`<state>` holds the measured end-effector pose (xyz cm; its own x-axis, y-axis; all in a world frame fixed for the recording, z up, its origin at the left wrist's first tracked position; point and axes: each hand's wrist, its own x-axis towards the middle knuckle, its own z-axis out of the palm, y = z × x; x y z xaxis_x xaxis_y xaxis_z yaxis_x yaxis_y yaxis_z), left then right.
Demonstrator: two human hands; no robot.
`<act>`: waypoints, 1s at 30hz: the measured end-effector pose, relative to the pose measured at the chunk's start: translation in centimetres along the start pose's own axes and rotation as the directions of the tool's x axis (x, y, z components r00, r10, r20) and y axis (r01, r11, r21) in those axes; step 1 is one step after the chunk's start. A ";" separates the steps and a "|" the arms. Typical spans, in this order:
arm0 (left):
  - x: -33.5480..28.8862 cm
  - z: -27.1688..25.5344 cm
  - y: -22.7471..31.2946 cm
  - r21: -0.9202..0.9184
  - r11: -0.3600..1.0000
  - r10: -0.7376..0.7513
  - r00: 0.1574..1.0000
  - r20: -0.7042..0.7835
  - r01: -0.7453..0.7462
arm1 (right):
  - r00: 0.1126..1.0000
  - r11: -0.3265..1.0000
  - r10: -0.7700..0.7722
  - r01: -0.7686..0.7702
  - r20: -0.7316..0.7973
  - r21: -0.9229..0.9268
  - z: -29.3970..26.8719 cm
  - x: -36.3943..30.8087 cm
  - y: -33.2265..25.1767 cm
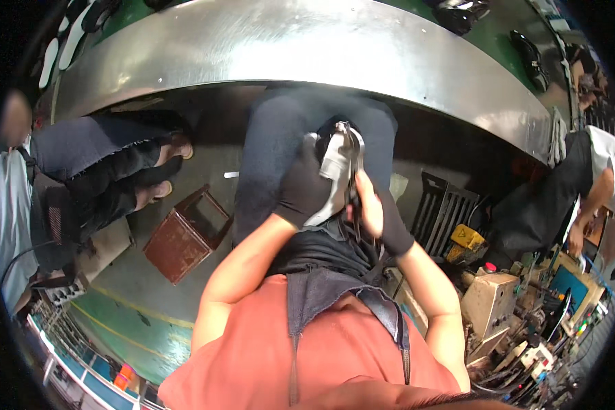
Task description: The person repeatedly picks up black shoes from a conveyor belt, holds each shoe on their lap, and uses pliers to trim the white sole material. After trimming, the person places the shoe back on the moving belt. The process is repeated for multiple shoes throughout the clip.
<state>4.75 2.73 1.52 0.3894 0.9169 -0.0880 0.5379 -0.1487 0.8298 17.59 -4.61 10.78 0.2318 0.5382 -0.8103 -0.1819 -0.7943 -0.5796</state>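
A shoe (335, 164) with a pale, shiny inside and dark edges lies between my hands, over my lap. My left hand (306, 183), in a dark glove, is closed along its left side. On the other side my right hand (372, 213), in a dark glove with bare fingers showing, presses against the shoe near a thin dark strap. Motion blurs the shoe, and my fingertips are partly hidden behind it.
A curved metal bench edge (287, 51) runs across in front of my knees. Black shoes (528, 58) rest on the green belt beyond. A brown stool (181, 242) stands on the floor at left, machinery (488, 304) at right. People sit on both sides.
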 end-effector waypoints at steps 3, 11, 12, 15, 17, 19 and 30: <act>-0.1 -1.1 -0.7 0.143 0.988 0.042 0.988 0.146 -0.063 | 0.987 0.989 -0.150 0.149 0.064 0.024 -1.1 2.6 1.9; 1.9 -2.1 2.2 0.144 0.989 -0.028 0.997 0.070 0.018 | 0.908 0.915 -0.404 0.402 0.112 0.042 -1.9 3.3 3.2; 2.3 -2.5 2.0 0.202 0.976 -0.115 0.979 0.169 0.080 | 0.914 0.924 -0.383 0.378 0.133 0.061 -2.0 3.2 3.1; 0.4 -0.5 -0.5 -0.255 0.959 -0.098 0.990 0.102 0.121 | 0.939 0.943 -0.319 0.301 0.127 0.139 -2.1 2.9 2.9; -2.6 0.9 -1.4 -0.230 0.971 0.073 0.997 0.001 -0.071 | 0.967 0.942 -0.255 0.243 0.022 0.232 -1.1 2.3 3.9; -4.4 1.2 -2.9 -0.258 0.966 0.042 0.996 0.074 -0.022 | 0.964 0.960 -0.265 0.261 0.031 0.097 -0.8 1.9 5.7; -2.1 -5.7 1.4 0.127 0.908 0.282 0.807 0.518 -0.399 | 0.883 0.275 -0.301 0.443 0.361 -0.854 -5.3 -0.8 -2.2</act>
<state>0.37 2.68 6.04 0.8535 0.5064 -0.1225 0.4280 -0.5475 0.7190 22.84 -4.76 13.14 -0.0854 0.8159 -0.5719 0.8685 -0.2204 -0.4441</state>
